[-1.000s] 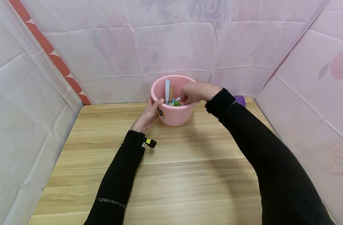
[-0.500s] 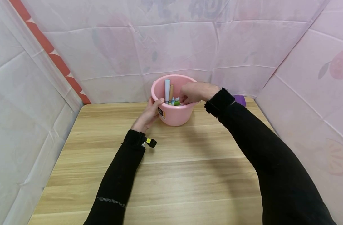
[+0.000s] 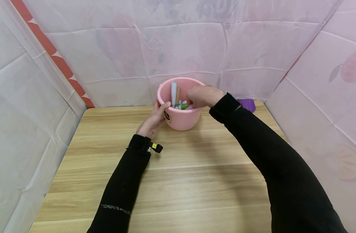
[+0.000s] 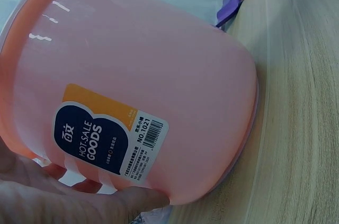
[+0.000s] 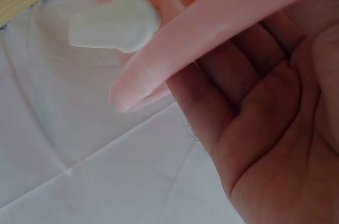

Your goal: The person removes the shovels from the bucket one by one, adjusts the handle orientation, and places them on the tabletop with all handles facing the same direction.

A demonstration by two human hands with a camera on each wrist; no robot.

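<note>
A pink plastic bucket (image 3: 180,120) stands at the back of the wooden table (image 3: 195,168), with several coloured markers (image 3: 177,97) upright inside. My left hand (image 3: 158,113) grips its left wall, thumb over the rim. The left wrist view shows the bucket wall (image 4: 159,65) close up, with a blue and orange label (image 4: 106,134) and my left hand's fingers (image 4: 79,200) under it. My right hand (image 3: 199,96) reaches over the right rim, fingers curled down among the markers. In the right wrist view the palm (image 5: 275,128) faces the camera; the bucket rim (image 5: 212,28) hides the fingertips.
A purple object (image 3: 248,104) lies behind the bucket at the back right, also seen as a purple object (image 4: 230,7) in the left wrist view. Pink cloth walls (image 3: 180,48) close in the table at the back and on both sides.
My right hand and wrist have shifted slightly left, further over the bucket. The left hand and the bucket have stayed where they were.
</note>
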